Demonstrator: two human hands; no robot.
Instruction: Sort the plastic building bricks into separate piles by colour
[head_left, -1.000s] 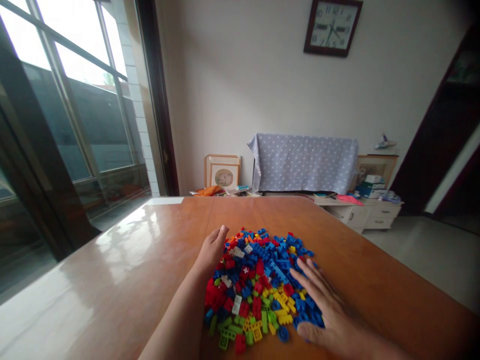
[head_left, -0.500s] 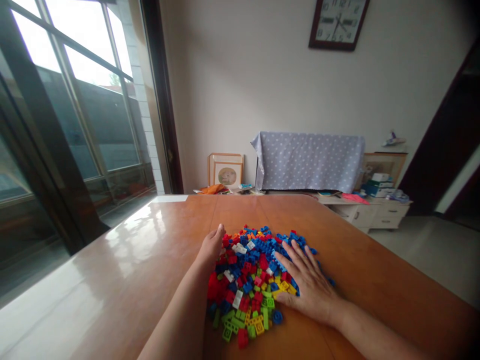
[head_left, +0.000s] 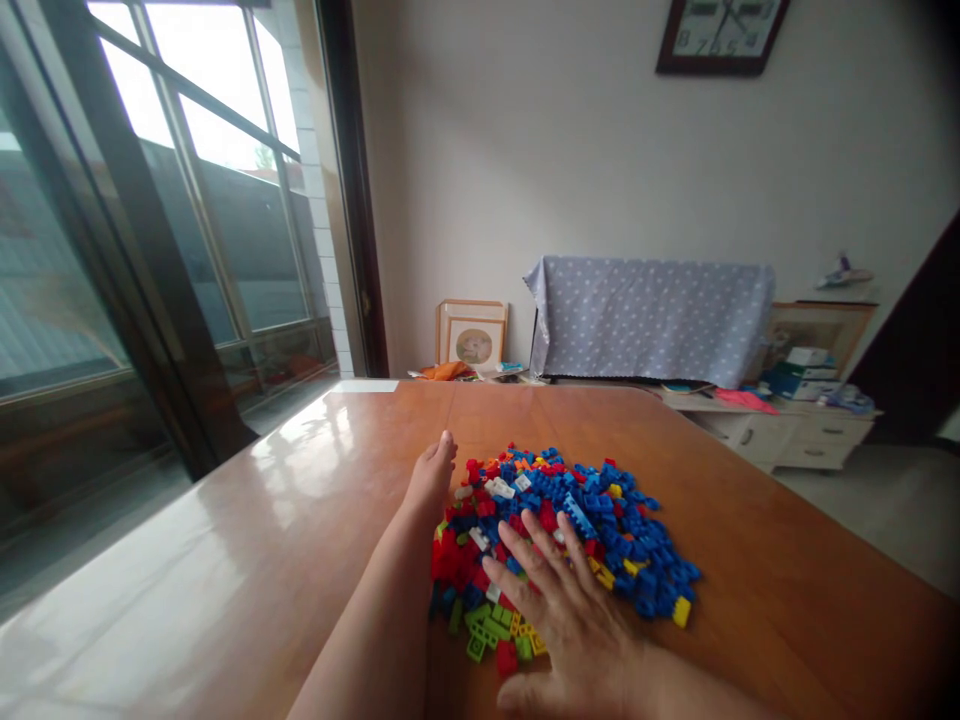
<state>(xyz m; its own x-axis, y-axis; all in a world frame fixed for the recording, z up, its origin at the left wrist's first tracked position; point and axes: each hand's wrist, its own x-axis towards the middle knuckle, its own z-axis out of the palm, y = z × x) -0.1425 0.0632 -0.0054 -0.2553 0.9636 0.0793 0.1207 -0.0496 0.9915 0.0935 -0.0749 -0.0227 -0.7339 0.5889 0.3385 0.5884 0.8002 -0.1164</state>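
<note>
A loose pile of toy building bricks [head_left: 616,535] lies on the brown table [head_left: 360,560], mostly blue, with red, green, yellow, white and orange ones among them. Along the pile's left side my left hand [head_left: 433,472] is held edge-on, thumb uppermost, against or close to the bricks; its other fingers are largely hidden, and nothing shows in its grasp. My right hand [head_left: 566,615] is spread palm down over the near part of the pile, hiding bricks beneath it. A yellow brick [head_left: 682,612] sits at the pile's right edge.
Beyond the table is a low white cabinet [head_left: 757,440] with a polka-dot cloth [head_left: 652,315] over something wide. A framed picture [head_left: 472,338] leans against the wall. Tall windows stand at the left, and a clock [head_left: 721,35] hangs above.
My right hand has moved from the pile's right side to its near middle, uncovering blue and yellow bricks on the right. My left hand stays along the left side. The view has shifted left.
</note>
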